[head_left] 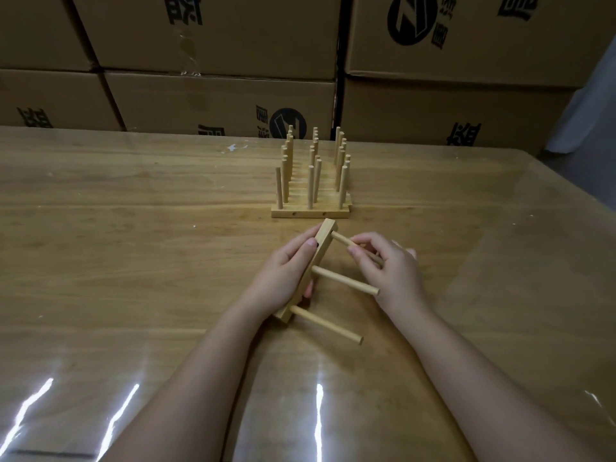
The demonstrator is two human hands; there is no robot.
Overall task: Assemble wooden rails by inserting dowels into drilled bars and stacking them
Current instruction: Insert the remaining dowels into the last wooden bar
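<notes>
My left hand [283,271] grips a pale wooden bar [325,233] held on edge, tilted away from me over the table. Two dowels stick out of the bar to the right: a middle dowel [345,280] and a near dowel [328,325]. My right hand [388,266] pinches a third dowel [343,241] whose tip sits at the bar's far hole. Behind, a group of finished rails [311,210] stands on the table with several upright dowels [313,171].
The wooden table [133,245] is covered by a glossy clear sheet with light glare near me. Stacked cardboard boxes [216,95] form a wall along the table's far edge. A pale object [590,95] shows at the right edge.
</notes>
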